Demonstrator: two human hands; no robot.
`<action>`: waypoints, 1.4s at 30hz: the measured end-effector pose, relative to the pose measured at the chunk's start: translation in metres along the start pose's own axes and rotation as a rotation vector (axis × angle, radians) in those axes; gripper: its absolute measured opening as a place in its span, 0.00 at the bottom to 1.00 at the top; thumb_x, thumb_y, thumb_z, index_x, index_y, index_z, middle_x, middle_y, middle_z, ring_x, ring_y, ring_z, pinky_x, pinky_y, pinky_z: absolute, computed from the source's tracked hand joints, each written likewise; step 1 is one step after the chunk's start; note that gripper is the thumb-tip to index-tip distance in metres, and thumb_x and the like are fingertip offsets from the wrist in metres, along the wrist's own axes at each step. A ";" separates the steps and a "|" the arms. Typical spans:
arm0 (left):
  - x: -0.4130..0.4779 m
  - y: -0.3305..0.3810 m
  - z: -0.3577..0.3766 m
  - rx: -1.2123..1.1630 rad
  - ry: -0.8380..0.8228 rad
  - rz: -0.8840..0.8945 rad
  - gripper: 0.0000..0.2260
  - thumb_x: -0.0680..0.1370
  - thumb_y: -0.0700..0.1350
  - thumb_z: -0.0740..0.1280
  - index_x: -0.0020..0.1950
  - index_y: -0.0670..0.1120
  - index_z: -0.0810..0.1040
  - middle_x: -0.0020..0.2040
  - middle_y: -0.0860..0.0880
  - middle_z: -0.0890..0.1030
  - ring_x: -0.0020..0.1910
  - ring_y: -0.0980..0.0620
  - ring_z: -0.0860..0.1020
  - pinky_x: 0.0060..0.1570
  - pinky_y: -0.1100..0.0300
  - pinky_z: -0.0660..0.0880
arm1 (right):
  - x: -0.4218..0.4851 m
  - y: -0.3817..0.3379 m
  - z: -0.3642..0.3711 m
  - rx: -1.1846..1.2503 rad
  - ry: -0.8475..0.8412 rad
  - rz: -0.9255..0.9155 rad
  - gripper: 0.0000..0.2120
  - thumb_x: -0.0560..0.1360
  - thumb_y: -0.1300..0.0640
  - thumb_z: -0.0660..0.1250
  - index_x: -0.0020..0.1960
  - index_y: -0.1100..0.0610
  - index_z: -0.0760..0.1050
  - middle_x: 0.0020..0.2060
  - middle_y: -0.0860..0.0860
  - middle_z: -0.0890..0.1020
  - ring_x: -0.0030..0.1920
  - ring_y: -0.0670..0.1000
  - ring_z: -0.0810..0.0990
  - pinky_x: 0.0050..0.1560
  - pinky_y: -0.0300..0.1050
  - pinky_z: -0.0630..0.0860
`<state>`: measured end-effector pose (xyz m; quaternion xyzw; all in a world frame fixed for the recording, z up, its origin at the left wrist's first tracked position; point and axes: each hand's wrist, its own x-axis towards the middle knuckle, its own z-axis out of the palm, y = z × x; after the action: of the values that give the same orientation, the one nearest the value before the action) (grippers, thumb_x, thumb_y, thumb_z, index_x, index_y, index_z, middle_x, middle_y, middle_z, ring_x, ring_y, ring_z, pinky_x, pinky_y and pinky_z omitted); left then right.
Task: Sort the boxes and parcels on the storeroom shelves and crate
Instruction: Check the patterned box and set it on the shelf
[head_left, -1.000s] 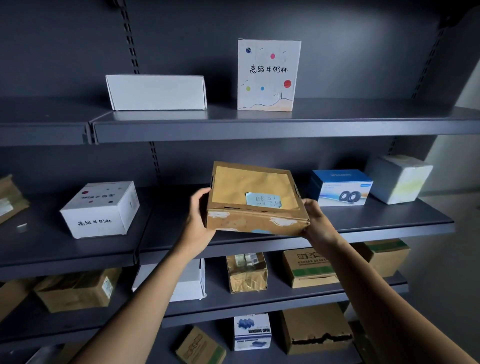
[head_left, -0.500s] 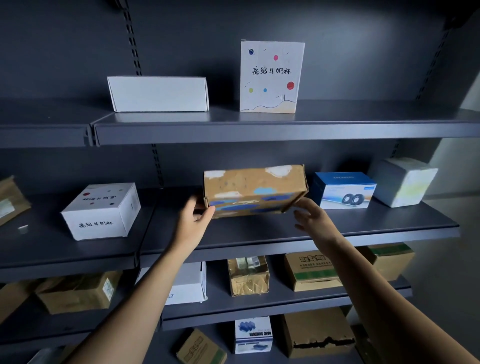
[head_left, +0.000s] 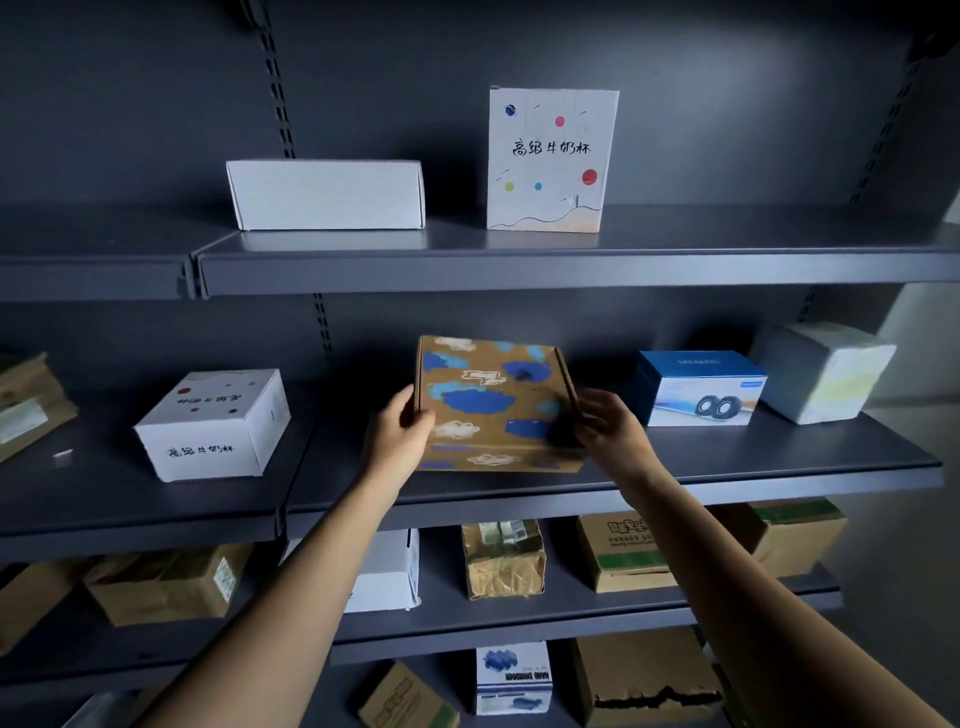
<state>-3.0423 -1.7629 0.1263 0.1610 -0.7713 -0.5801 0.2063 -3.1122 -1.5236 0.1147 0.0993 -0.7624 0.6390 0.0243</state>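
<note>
Matt painted cardboard box (head_left: 493, 405); matt metal shelf (head_left: 727, 457).

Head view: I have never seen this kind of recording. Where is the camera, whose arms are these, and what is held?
No machine here: a person wears a wide-angle camera on the head, so you look forward and down along both bare arms. The left hand and right hand each have a grip on a side edge of a brown box painted with blue and white clouds, its lower edge seemingly on the middle shelf. Beside it stand a white lettered box to the left, a blue speaker box and a pale box to the right. The shelf above carries a plain white box and an upright dotted box.
</note>
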 end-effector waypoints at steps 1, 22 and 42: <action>0.001 -0.002 0.002 0.015 -0.002 -0.014 0.20 0.80 0.44 0.65 0.72 0.47 0.69 0.64 0.50 0.76 0.55 0.54 0.73 0.53 0.62 0.67 | 0.002 0.002 0.002 -0.026 -0.012 0.002 0.20 0.75 0.76 0.61 0.64 0.62 0.71 0.55 0.57 0.79 0.53 0.53 0.79 0.47 0.36 0.79; 0.002 0.001 -0.027 0.240 0.243 0.064 0.17 0.78 0.35 0.61 0.67 0.43 0.71 0.64 0.44 0.72 0.64 0.47 0.71 0.55 0.65 0.64 | -0.003 -0.034 0.090 -0.349 -0.252 -0.274 0.18 0.77 0.66 0.63 0.66 0.58 0.73 0.62 0.55 0.79 0.63 0.53 0.76 0.64 0.49 0.73; 0.097 -0.083 -0.284 0.044 0.128 -0.175 0.12 0.74 0.49 0.65 0.55 0.45 0.75 0.49 0.44 0.76 0.49 0.49 0.74 0.49 0.57 0.68 | -0.034 -0.080 0.363 -0.354 -0.338 0.021 0.24 0.77 0.62 0.65 0.72 0.60 0.66 0.67 0.55 0.75 0.64 0.54 0.76 0.62 0.43 0.72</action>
<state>-2.9814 -2.0687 0.1275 0.2692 -0.7521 -0.5673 0.2000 -3.0314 -1.8881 0.1208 0.1912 -0.8567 0.4700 -0.0932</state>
